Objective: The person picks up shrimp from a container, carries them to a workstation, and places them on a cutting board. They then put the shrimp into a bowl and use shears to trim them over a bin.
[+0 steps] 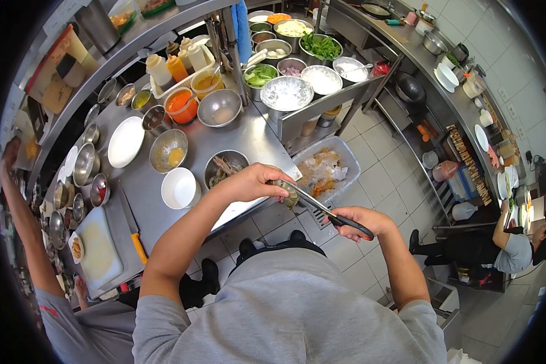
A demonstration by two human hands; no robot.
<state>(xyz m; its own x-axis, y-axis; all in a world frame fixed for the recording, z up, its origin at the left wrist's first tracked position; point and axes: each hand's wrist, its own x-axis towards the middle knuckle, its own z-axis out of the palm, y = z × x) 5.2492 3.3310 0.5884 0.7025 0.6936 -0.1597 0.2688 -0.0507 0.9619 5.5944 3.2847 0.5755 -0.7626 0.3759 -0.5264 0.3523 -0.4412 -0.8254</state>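
My left hand (262,183) pinches a greyish raw shrimp (292,198) beyond the table's front edge. Kitchen scissors (312,203) with black handles are gripped in my right hand (357,223), their blades reaching up to the shrimp. How far the blades are apart is hard to see. Just behind my left wrist, a steel bowl (225,153) holds what look like more shrimp with long feelers. Below my hands on the right, a clear plastic tub (353,159) contains orange-brown scraps and ice or plastic-like pieces.
On the steel table (249,136) stand a white container (180,188), a steel bowl (168,151) and a white oval plate (126,142). A yellow-handled knife (133,227) lies beside a cutting board (100,249). One co-worker (97,321) is close on my left; another (497,249) stands far right.
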